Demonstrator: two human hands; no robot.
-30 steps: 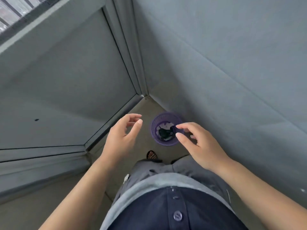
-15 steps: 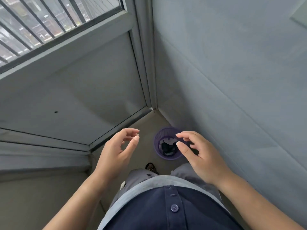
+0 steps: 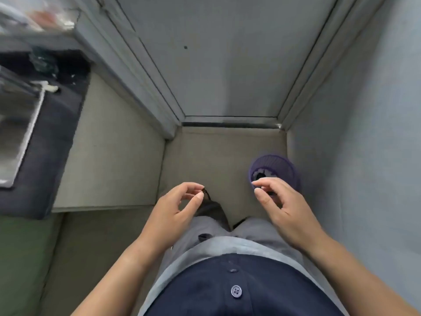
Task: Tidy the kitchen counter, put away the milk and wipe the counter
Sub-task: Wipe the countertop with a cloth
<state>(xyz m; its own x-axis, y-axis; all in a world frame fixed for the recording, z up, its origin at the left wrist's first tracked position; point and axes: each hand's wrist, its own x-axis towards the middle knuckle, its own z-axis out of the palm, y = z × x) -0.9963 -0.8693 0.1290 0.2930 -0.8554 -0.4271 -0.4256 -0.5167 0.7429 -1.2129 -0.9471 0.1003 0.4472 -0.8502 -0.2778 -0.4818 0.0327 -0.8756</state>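
Note:
My left hand and my right hand hover in front of my waist, fingers curled and apart, with nothing in either. A small purple mesh waste basket stands on the floor by the right wall, just beyond my right fingertips, with dark and white scraps inside. At the far left a dark kitchen counter carries a steel sink, blurred by motion. No milk or cloth is in view.
A grey door with a metal threshold closes the narrow passage ahead. A pale wall runs along the right. Beige cabinet fronts sit under the counter. Blurred items lie on the counter's far end.
A second ago my right fingers pinched a small dark item over the basket; it is gone from them now. The view has swung left, bringing the counter and sink into sight.

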